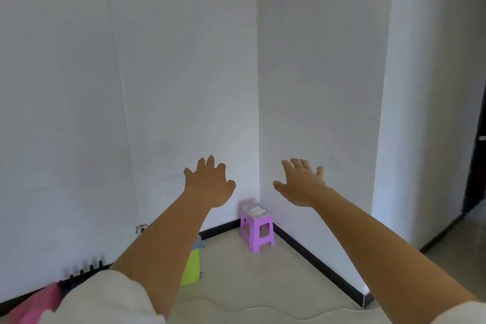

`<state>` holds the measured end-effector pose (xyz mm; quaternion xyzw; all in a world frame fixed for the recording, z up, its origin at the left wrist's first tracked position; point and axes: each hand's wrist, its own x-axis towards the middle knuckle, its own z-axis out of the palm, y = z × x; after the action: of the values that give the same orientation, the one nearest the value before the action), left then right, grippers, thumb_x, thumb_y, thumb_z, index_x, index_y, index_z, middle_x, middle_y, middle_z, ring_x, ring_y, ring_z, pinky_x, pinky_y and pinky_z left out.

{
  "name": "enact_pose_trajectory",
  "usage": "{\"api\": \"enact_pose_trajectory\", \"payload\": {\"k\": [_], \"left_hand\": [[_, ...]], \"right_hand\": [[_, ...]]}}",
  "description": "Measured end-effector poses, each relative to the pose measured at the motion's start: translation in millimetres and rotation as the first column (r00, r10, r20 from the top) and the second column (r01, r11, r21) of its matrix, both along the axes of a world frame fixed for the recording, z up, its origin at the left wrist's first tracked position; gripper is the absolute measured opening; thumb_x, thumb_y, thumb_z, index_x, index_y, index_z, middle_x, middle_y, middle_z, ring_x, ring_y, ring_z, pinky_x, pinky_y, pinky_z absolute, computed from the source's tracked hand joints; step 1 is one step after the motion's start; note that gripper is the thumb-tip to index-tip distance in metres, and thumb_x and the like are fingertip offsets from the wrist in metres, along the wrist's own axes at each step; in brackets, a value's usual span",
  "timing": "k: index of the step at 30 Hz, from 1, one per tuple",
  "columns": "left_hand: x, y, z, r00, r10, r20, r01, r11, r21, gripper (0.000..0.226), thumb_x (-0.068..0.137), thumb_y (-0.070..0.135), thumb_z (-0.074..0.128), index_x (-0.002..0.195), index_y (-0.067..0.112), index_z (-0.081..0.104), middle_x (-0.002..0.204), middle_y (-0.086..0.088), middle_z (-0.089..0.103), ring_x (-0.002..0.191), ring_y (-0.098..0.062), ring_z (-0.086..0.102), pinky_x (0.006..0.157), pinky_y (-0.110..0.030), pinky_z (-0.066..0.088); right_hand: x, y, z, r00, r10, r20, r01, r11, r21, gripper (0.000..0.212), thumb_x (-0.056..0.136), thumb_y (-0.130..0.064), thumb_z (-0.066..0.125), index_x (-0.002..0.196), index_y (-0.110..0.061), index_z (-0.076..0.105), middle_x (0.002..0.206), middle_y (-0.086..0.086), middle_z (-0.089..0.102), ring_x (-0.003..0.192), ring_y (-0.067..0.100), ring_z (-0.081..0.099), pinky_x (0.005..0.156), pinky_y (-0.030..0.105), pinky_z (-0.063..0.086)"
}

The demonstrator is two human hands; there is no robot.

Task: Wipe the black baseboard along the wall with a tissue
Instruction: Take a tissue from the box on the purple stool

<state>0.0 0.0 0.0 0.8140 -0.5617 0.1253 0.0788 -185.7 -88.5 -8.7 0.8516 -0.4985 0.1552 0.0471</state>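
At the room corner: black baseboard runs along both walls, meeting behind a purple stool. I see left hand and right hand raised, fingers spread, holding nothing. Tissue lies on the stool. Risk: a hasty downward grab could tip the light stool.

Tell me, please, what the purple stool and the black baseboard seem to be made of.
The purple stool looks like moulded plastic: one even colour all over, rounded edges, a soft matte sheen and cut-out openings between the legs. The black baseboard is a smooth, dark, faintly glossy strip; it may be painted wood, PVC or tile, and the view does not settle which.
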Motion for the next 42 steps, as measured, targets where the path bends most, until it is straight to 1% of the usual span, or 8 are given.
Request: {"api": "enact_pose_trajectory", "payload": {"k": [5, 9, 15, 23, 26, 30, 37, 42], "left_hand": [[8.6, -24.9, -14.9, 1.000, -0.023, 0.014, 0.024, 0.999, -0.029, 0.053, 0.096, 0.040, 0.030, 0.142, 0.015, 0.030, 0.151, -0.009, 0.022, 0.137, -0.026, 0.022, 0.105, -0.045, 0.028], [14.4, -68.3, -29.2, 0.999, -0.034, 0.024, 0.035, 0.999, -0.035, 0.049, 0.095, 0.037, 0.031, 0.139, 0.014, 0.035, 0.146, -0.009, 0.030, 0.131, -0.025, 0.029, 0.099, -0.042, 0.033], [28.2, -174.5, -43.3, 0.998, -0.058, 0.032, 0.062, 0.989, -0.134, 0.044, 0.094, 0.035, 0.033, 0.133, 0.014, 0.041, 0.134, -0.006, 0.043, 0.119, -0.024, 0.040, 0.089, -0.037, 0.039], [54.3, -355.9, -51.1, 0.999, -0.029, -0.016, 0.027, 0.988, -0.153, 0.043, 0.093, 0.034, 0.035, 0.130, 0.014, 0.043, 0.128, -0.006, 0.047, 0.114, -0.023, 0.045, 0.087, -0.036, 0.040], [70.2, -419.6, -57.7, 1.000, -0.027, -0.006, 0.026, 0.990, -0.140, 0.043, 0.093, 0.034, 0.034, 0.131, 0.014, 0.043, 0.130, -0.006, 0.046, 0.115, -0.023, 0.044, 0.087, -0.036, 0.040], [95.0, -504.3, -74.1, 1.000, -0.014, -0.028, 0.011, 0.994, -0.111, 0.044, 0.093, 0.034, 0.034, 0.132, 0.014, 0.041, 0.132, -0.006, 0.044, 0.117, -0.023, 0.042, 0.089, -0.037, 0.038], [169.0, -670.2, -114.8, 0.999, -0.020, -0.030, 0.018, 0.998, -0.054, 0.044, 0.093, 0.032, 0.034, 0.133, 0.014, 0.040, 0.133, -0.006, 0.043, 0.118, -0.023, 0.042, 0.090, -0.036, 0.037], [238.0, -800.9, -142.6, 0.998, -0.043, -0.044, 0.044, 0.999, 0.025, 0.045, 0.094, 0.032, 0.034, 0.134, 0.014, 0.039, 0.134, -0.006, 0.042, 0.119, -0.023, 0.041, 0.090, -0.036, 0.037]], "right_hand": [[10.0, -17.0, -16.5, 1.000, -0.010, 0.001, 0.010, 1.000, -0.008, 0.062, 0.097, -0.046, 0.036, 0.149, -0.015, 0.020, 0.155, 0.004, 0.024, 0.143, 0.023, 0.020, 0.112, 0.053, 0.016], [17.1, -55.0, -30.1, 1.000, -0.025, -0.012, 0.025, 1.000, -0.012, 0.062, 0.098, -0.045, 0.035, 0.150, -0.015, 0.019, 0.155, 0.004, 0.025, 0.143, 0.023, 0.021, 0.112, 0.052, 0.017], [29.6, -156.5, -42.8, 0.999, -0.048, -0.013, 0.047, 0.997, -0.061, 0.060, 0.097, -0.045, 0.036, 0.147, -0.015, 0.024, 0.151, 0.005, 0.031, 0.139, 0.025, 0.028, 0.110, 0.051, 0.022], [60.7, -331.7, -44.9, 0.995, -0.020, -0.094, 0.012, 0.996, -0.086, 0.057, 0.097, -0.043, 0.036, 0.145, -0.013, 0.028, 0.146, 0.006, 0.036, 0.134, 0.026, 0.032, 0.108, 0.049, 0.026], [79.8, -394.2, -48.0, 0.997, -0.002, -0.073, -0.004, 0.997, -0.081, 0.055, 0.097, -0.041, 0.035, 0.143, -0.012, 0.031, 0.143, 0.006, 0.039, 0.131, 0.025, 0.036, 0.106, 0.047, 0.029], [108.6, -477.0, -69.3, 0.998, 0.012, -0.056, -0.013, 1.000, -0.018, 0.054, 0.097, -0.040, 0.036, 0.142, -0.012, 0.032, 0.142, 0.006, 0.041, 0.130, 0.025, 0.038, 0.104, 0.045, 0.031], [197.1, -640.6, -109.4, 0.997, 0.043, -0.065, -0.041, 0.999, 0.031, 0.054, 0.097, -0.041, 0.036, 0.143, -0.012, 0.032, 0.143, 0.006, 0.040, 0.131, 0.024, 0.037, 0.105, 0.045, 0.031], [265.4, -771.7, -138.6, 0.997, 0.016, -0.077, -0.007, 0.993, 0.119, 0.053, 0.097, -0.039, 0.037, 0.142, -0.011, 0.033, 0.141, 0.006, 0.041, 0.130, 0.024, 0.038, 0.104, 0.044, 0.032]]}}
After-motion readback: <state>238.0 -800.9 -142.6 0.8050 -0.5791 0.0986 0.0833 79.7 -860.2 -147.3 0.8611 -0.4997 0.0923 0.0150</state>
